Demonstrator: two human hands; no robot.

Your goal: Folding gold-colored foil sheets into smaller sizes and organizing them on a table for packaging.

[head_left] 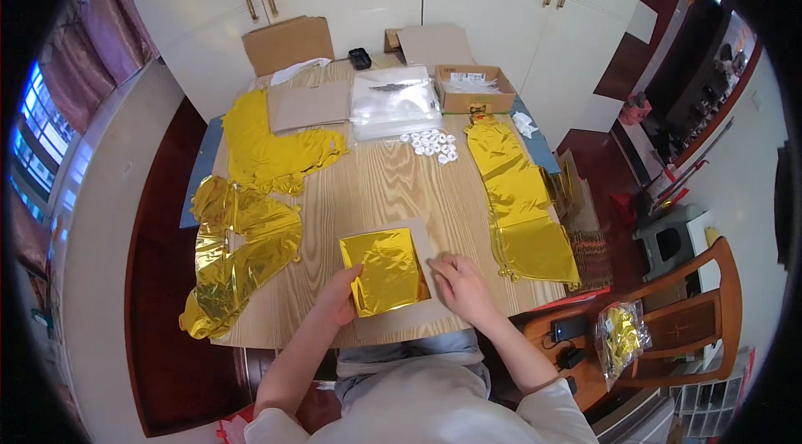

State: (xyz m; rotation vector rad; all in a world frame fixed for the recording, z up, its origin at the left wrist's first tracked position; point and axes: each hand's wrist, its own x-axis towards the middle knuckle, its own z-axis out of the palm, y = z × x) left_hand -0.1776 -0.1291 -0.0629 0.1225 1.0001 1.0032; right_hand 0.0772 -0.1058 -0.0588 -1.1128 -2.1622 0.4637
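Observation:
A folded gold foil balloon point(386, 270), a flat shiny square, lies over a grey-brown cardboard sheet point(404, 323) at the table's near edge. My left hand point(341, 294) is closed on the foil's left side, thumb on top; its other fingers are mostly hidden. At the cardboard's right edge, my right hand point(459, 284) has its fingers bent and pinching the board. Unfolded gold foil balloons lie flat around the table: a matte one point(276, 147) far left, a crinkled shiny one point(242, 252) nearer on the left, and a long one point(526, 210) on the right.
White small rolls point(430, 143) lie mid-table behind my hands. Further back are clear plastic bags point(396, 106), stacked cardboard point(307, 106), an open carton point(476, 101) and a black tray point(359, 58). A wooden chair point(681, 319) at right holds a bagged gold foil packet point(622, 335).

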